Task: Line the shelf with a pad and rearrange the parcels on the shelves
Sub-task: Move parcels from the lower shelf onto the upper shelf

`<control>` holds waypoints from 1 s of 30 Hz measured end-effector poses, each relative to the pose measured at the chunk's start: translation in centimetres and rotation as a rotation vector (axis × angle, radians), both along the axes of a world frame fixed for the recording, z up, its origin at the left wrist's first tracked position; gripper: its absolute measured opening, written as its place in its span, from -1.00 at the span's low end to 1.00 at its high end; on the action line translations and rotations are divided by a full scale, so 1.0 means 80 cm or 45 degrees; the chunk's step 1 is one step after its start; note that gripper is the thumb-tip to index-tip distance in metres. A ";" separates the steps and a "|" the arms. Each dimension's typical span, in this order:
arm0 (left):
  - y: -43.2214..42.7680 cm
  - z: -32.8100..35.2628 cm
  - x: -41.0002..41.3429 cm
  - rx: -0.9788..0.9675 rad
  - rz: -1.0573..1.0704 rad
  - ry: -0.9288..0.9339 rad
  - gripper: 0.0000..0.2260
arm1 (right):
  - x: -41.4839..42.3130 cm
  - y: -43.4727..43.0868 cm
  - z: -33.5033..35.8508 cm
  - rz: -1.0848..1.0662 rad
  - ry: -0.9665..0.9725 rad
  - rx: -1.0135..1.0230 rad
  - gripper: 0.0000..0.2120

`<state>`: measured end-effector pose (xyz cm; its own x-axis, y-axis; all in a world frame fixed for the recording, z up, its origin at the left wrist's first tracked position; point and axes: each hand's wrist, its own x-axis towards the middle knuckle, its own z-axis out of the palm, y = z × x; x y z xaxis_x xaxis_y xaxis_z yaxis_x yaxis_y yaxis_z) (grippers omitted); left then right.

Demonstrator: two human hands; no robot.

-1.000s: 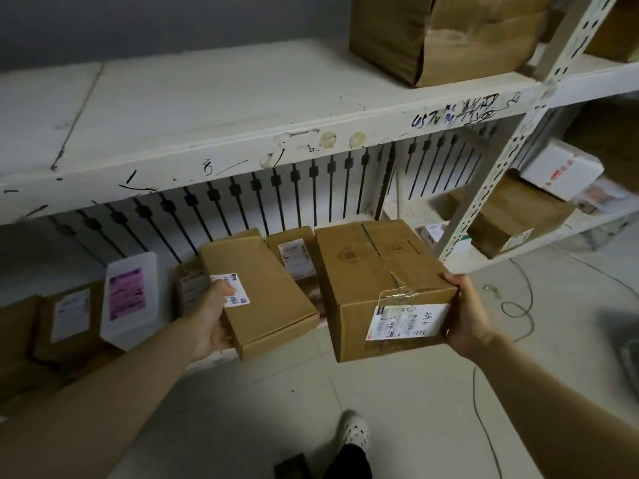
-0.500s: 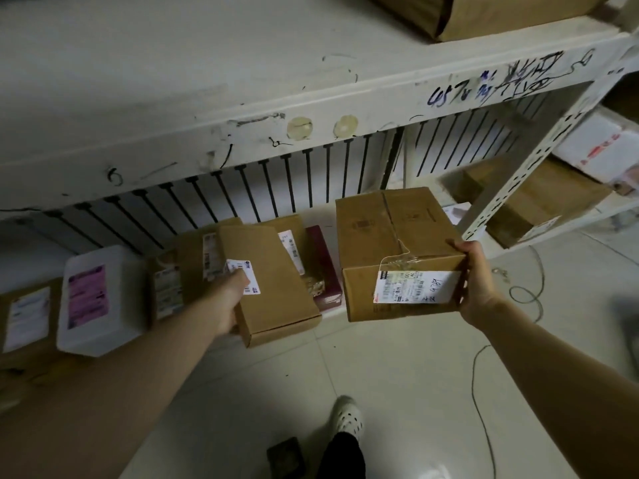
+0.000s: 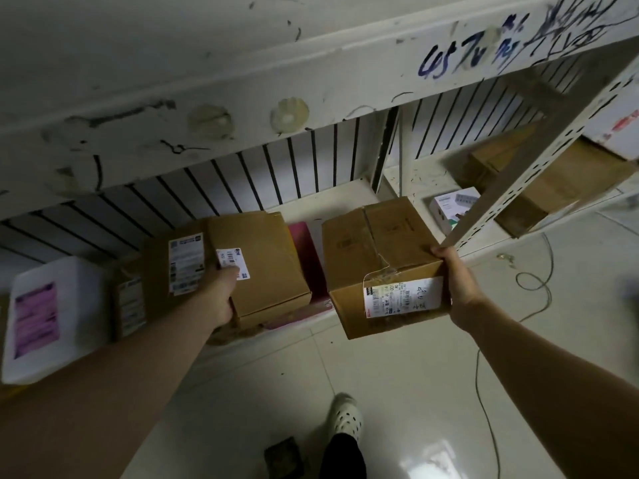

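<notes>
since both seem meant for the shelf [image 3: 345, 202], left hand [image 3: 221, 295] grips a flat box [image 3: 266, 271] at nine o'clock, right hand [image 3: 458, 281] a bigger box [image 3: 373, 257] at three.

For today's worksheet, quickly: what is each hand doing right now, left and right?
Left hand: grips the flat cardboard parcel at its near left corner.
Right hand: grips the larger cardboard box by its right side.

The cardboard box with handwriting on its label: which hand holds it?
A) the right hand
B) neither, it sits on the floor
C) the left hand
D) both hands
A: the right hand grips the cardboard box at its right corner, thumb on top, while the left hand holds a flatter box beside it.
</notes>
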<state>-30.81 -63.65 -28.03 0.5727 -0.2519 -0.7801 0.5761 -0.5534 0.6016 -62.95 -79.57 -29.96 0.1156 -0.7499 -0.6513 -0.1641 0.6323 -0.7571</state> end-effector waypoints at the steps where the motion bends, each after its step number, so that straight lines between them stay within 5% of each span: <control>1: -0.004 -0.007 0.004 0.021 0.000 -0.023 -0.76 | 0.004 -0.004 -0.007 0.000 0.004 0.005 -0.52; 5: -0.020 -0.024 0.004 0.101 -0.017 -0.170 -0.68 | 0.022 -0.021 -0.033 0.002 0.024 0.013 -0.55; 10: -0.032 -0.044 -0.003 0.235 -0.033 -0.324 -0.70 | 0.042 -0.044 -0.075 -0.003 0.036 0.021 -0.18; 16: -0.035 -0.066 0.000 0.335 -0.140 -0.474 -0.96 | 0.069 -0.064 -0.104 -0.035 0.054 -0.011 -0.42; 21: -0.031 -0.077 -0.002 0.332 -0.400 -0.818 -0.32 | 0.074 -0.085 -0.131 -0.112 0.168 -0.031 -0.51; 30: -0.006 -0.075 -0.038 0.406 -1.217 -1.236 -0.02 | 0.086 -0.072 -0.174 0.163 0.760 -0.058 -0.49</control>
